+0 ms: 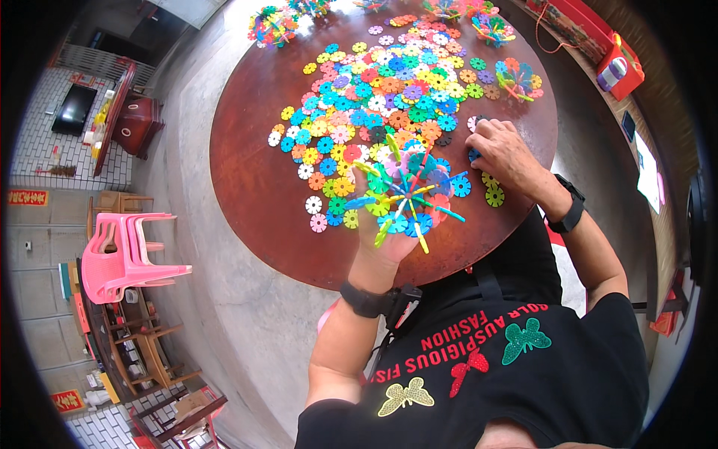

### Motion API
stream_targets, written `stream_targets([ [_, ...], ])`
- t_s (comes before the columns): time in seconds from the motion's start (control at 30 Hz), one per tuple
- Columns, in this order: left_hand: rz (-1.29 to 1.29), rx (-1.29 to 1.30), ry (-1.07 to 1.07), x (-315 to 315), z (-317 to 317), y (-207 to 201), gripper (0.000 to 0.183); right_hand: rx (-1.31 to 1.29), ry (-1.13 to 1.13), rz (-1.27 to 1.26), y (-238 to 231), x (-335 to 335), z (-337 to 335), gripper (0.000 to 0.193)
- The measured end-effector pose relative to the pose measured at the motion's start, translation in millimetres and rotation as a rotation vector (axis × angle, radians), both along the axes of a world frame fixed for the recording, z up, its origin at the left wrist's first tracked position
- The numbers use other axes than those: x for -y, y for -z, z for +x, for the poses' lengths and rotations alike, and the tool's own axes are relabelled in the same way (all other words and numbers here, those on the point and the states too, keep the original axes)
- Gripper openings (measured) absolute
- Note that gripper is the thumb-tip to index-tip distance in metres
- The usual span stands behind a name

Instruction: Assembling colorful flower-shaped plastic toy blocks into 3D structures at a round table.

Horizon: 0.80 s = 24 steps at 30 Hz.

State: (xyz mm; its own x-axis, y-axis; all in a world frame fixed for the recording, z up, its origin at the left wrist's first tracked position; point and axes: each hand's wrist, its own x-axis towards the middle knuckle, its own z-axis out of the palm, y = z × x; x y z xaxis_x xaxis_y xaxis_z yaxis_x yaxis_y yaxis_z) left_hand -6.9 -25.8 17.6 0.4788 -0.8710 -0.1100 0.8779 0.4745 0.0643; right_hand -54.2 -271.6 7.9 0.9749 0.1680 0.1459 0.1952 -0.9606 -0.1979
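Observation:
My left hand (379, 238) holds up a round, spiky cluster of interlocking snowflake discs (409, 196), with green, blue, yellow, pink and red pieces joined at their slots. The cluster hides most of the left fingers. To its right, my right hand (507, 156) is low over the table, fingers curled and pinched on a blue snowflake disc (474, 155). Beside the right hand lie a pink-white disc and a yellow-green disc (494, 196). A wide spread of loose, many-coloured snowflake discs (389, 86) covers the middle of the round brown table (250, 150).
Several finished clusters, including one at the right (517, 81) and one at the far left (274, 27), stand along the table's far rim. Stacked pink plastic chairs (112, 258) stand on the floor at left. A side counter at right bears a red box (622, 71) and a phone (628, 126).

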Motion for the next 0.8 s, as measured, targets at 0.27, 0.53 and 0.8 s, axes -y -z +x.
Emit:
stream_targets([
  [0.27, 0.077, 0.062, -0.125, 3, -2, -4, 0.084, 0.056, -0.055, -0.018, 1, 6, -3, 0.025],
  [0.53, 0.116, 0.133, -0.187, 2, -3, 2, 0.087, 0.069, -0.066, 0.014, 0, 8, 0, 0.031],
  [0.8, 0.091, 0.119, -0.218, 3, -2, 6, 0.081, -0.064, -0.013, 0.123, -4, 9, 0, 0.034],
])
